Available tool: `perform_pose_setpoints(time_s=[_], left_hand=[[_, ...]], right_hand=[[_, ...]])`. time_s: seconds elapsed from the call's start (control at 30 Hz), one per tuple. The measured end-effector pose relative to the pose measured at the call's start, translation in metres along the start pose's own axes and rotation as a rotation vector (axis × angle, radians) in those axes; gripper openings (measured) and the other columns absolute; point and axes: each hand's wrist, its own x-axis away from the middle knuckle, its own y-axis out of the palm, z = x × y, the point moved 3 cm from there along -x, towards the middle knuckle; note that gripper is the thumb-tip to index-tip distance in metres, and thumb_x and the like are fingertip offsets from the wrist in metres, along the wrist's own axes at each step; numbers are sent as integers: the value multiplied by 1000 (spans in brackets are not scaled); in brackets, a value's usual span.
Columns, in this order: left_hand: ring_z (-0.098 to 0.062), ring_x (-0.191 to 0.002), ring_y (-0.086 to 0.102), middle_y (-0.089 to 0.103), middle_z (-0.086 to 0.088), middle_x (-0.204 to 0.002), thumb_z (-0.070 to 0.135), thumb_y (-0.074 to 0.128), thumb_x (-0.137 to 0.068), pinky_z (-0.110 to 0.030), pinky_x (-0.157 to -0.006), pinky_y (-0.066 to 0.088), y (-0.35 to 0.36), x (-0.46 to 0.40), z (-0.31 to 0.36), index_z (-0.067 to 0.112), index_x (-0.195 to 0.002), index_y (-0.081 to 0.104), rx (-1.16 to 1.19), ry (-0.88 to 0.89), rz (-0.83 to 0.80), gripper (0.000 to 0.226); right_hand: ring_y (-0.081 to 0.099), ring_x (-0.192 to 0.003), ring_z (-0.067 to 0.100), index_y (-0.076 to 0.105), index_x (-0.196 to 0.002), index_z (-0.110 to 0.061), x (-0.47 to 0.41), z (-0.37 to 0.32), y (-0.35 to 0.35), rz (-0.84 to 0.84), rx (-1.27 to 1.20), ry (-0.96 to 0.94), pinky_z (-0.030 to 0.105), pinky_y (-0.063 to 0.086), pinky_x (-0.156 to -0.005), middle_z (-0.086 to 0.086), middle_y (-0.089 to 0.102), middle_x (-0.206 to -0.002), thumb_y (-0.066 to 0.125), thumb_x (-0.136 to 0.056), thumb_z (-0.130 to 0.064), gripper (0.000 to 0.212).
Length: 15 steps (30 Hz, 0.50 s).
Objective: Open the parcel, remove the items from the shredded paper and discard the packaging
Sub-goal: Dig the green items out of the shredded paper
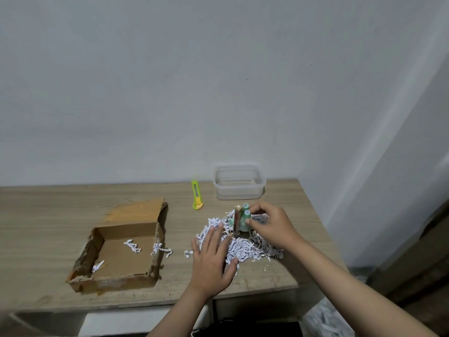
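Note:
An opened cardboard parcel box (116, 280) lies on the left of the wooden table (48, 215), its lid flap folded back, with a few paper shreds inside. A heap of white shredded paper (245, 248) lies to its right. My left hand (212, 259) rests flat on the heap's left side, fingers spread. My right hand (269, 223) pinches a small pack of green-capped items on a card (241, 218) and holds it upright above the shreds.
A yellow-green utility knife (197, 195) lies behind the heap. A clear plastic container (239, 182) stands near the wall. Loose shreds (165, 249) lie between box and heap. The table's right edge is close to my right arm; more shreds lie on the floor (325, 319).

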Motion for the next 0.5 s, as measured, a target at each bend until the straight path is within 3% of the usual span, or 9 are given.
perform_pose_setpoints(time_s=[0.1, 0.27, 0.4, 0.5], left_hand=[[-20, -143, 20, 30, 0, -153, 52, 52, -82, -60, -104, 14, -2, 1, 1, 26, -133, 44, -16, -18, -2, 58], [-22, -143, 16, 26, -1, -155, 55, 53, -81, -58, -104, 12, -1, 3, 0, 24, -136, 42, -36, -73, -25, 64], [-25, -143, 16, 25, -2, -155, 58, 51, -80, -59, -104, 11, -2, 2, 0, 25, -135, 42, -43, -108, -37, 64], [-22, -143, 13, 22, 1, -156, 57, 50, -81, -60, -104, 8, -1, 2, 1, 24, -136, 42, -11, -87, -25, 64]], right_hand=[[66, -89, 10, 63, -89, -17, 2, 0, -4, 39, -104, 51, 33, 54, -86, -4, 69, -91, 78, -72, -15, 23], [66, -89, 19, 52, -108, -37, 6, -3, -11, 68, -214, 117, 29, 56, -79, -3, 64, -97, 77, -73, -19, 47], [71, -74, 17, 56, -106, -21, 7, -6, -15, 52, -366, 201, 22, 57, -60, 21, 64, -107, 69, -81, -7, 31], [72, -73, 23, 56, -113, -11, 8, -4, -20, 32, -438, 238, 30, 60, -62, 24, 68, -100, 64, -85, -5, 30]])
